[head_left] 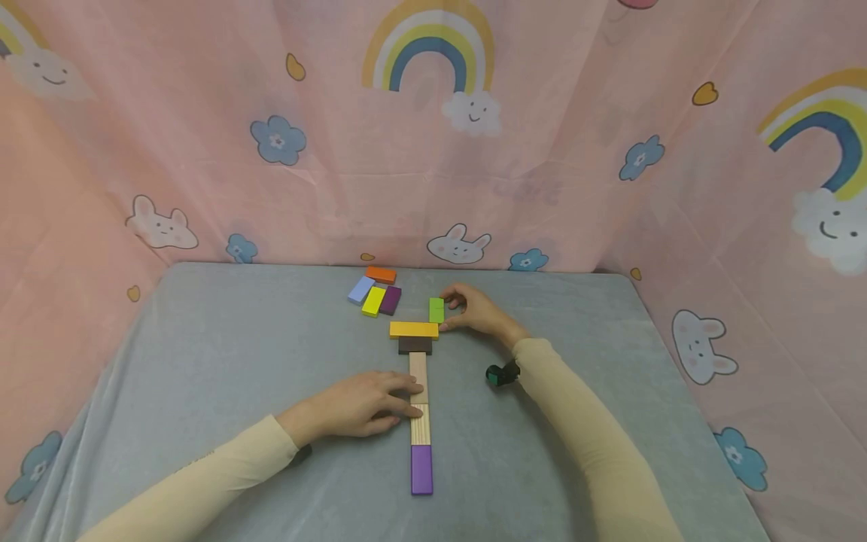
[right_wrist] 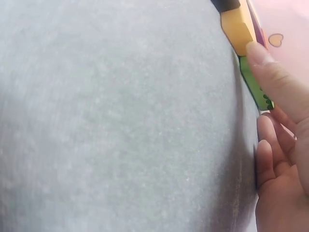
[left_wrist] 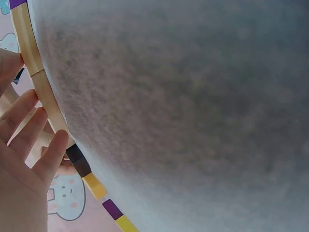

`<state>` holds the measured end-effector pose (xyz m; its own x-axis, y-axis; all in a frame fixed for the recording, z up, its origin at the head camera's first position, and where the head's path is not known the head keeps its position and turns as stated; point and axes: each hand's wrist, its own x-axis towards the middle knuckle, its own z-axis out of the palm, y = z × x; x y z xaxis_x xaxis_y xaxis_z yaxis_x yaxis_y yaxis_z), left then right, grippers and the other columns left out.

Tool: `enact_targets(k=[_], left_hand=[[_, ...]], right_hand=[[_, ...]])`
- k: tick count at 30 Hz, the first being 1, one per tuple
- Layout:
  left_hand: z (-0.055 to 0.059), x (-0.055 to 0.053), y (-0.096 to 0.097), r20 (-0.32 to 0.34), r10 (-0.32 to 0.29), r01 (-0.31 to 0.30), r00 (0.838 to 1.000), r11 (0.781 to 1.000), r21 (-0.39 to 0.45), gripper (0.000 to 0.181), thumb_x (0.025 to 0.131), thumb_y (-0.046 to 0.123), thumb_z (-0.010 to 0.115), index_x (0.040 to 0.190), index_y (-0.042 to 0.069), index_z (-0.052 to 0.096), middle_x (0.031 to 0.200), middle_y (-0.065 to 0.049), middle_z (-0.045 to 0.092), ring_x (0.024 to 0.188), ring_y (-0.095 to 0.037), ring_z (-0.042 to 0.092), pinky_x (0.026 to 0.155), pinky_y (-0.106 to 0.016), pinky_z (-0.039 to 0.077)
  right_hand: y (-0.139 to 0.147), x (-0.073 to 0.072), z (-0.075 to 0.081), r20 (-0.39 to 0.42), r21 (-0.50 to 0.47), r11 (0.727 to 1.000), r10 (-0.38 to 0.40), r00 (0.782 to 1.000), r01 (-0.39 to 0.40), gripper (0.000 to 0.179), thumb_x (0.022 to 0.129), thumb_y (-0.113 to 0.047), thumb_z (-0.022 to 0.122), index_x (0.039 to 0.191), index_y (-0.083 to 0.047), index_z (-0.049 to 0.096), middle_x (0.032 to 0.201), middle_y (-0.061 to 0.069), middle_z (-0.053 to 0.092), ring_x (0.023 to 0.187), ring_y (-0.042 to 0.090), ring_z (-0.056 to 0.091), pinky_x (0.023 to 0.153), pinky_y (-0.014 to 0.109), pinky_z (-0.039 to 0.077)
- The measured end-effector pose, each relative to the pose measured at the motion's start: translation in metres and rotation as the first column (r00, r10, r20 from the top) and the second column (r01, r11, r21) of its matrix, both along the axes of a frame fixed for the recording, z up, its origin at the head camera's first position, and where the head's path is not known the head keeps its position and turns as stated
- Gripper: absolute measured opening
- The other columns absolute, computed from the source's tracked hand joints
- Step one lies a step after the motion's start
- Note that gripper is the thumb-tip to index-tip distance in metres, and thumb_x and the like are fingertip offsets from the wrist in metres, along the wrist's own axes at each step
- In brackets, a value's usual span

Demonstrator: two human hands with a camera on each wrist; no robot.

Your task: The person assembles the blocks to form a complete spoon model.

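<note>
On the grey cloth, blocks lie end to end in a column: a purple block [head_left: 421, 470], a ridged natural-wood block [head_left: 421, 426], a smooth natural-wood block [head_left: 418, 369], then a dark block [head_left: 415, 345] and an orange-yellow block [head_left: 414, 330] set crosswise. My left hand [head_left: 362, 404] rests its fairly straight fingertips on the two wood blocks. A green block [head_left: 436, 310] stands lengthwise beyond the orange-yellow block's right end. My right hand [head_left: 477, 310] pinches the green block, thumb at its near end beside the orange-yellow block, curled fingers at its far end.
Near the back edge lie an orange block [head_left: 381, 275], a light blue block [head_left: 361, 290], a yellow block [head_left: 373, 301] and a dark purple block [head_left: 390, 300]. A pink patterned curtain [head_left: 325, 203] hangs behind the cloth-covered table [head_left: 271, 324].
</note>
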<state>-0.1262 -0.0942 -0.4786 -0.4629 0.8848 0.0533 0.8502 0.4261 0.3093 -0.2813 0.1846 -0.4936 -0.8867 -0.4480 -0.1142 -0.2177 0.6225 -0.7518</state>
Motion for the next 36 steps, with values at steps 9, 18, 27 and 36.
enact_targets(k=[9,18,27,36], left_hand=[[-0.0001,0.0,0.0005,0.007,-0.003,0.003,1.0,1.0,0.002,0.032,0.099,0.026,0.059,0.129,0.034,0.066,0.146,0.005,0.055,0.14,-0.016,0.047,0.113,-0.039,0.045],[0.0002,0.0001,0.0,0.0,-0.007,0.007,1.0,1.0,0.011,0.032,0.098,0.025,0.059,0.129,0.033,0.066,0.145,0.005,0.056,0.14,-0.017,0.048,0.113,-0.039,0.046],[0.0002,0.0001,0.0001,0.004,-0.002,0.002,1.0,1.0,0.006,0.032,0.099,0.026,0.058,0.129,0.033,0.066,0.146,0.005,0.056,0.14,-0.016,0.047,0.113,-0.039,0.045],[-0.0031,-0.0013,-0.0003,0.008,-0.003,0.003,1.0,1.0,0.005,0.032,0.099,0.027,0.058,0.129,0.034,0.065,0.146,0.005,0.055,0.141,-0.016,0.047,0.113,-0.038,0.045]], right_hand=[[0.0007,-0.0019,-0.0007,-0.004,0.023,1.0,0.009,1.0,-0.009,0.065,0.074,-0.024,0.087,0.131,-0.013,0.057,0.131,0.007,0.058,0.112,0.022,0.056,0.096,0.039,0.05],[0.0,-0.0006,0.0008,0.001,0.018,1.0,0.02,1.0,-0.02,0.064,0.077,-0.022,0.085,0.132,-0.011,0.056,0.133,0.008,0.056,0.114,0.023,0.055,0.097,0.039,0.049],[-0.0004,-0.0001,0.0009,0.007,0.015,1.0,0.017,1.0,-0.018,0.065,0.077,-0.022,0.085,0.134,-0.011,0.055,0.135,0.01,0.055,0.115,0.025,0.054,0.098,0.041,0.048],[-0.0002,-0.0002,-0.0004,0.007,0.019,1.0,0.023,1.0,-0.023,0.066,0.077,-0.024,0.084,0.135,-0.012,0.054,0.136,0.009,0.054,0.116,0.024,0.054,0.099,0.041,0.048]])
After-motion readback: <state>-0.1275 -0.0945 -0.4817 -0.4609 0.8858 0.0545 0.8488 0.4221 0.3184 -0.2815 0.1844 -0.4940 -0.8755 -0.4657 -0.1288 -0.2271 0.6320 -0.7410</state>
